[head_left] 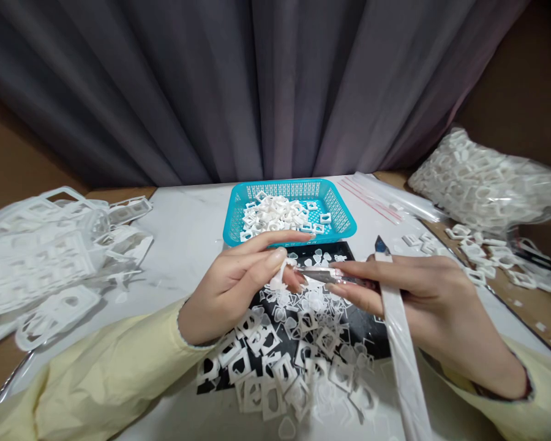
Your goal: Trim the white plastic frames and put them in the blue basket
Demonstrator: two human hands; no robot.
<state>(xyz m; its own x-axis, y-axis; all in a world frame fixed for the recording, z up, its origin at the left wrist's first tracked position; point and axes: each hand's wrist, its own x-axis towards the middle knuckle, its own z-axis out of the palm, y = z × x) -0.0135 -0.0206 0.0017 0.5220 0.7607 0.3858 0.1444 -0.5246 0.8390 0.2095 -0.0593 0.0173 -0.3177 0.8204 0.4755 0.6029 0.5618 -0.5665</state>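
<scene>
My left hand pinches a small white plastic piece between thumb and fingers, above a black mat. My right hand grips slim metal tweezers, whose tips meet the piece. A white-wrapped stick with a dark pointed tip also lies across the right fingers, slanting down toward me. Under the hands, many white square frames with cut-out holes and thin clear scraps are heaped on the mat and spill over its near edge. The fingers partly hide the held piece.
Beyond the hands stands a blue basket with small white frames in it. White moulded sheets pile up at left. A clear bag of white pieces, loose white rings and flat plastic bags lie at right. A grey curtain hangs behind.
</scene>
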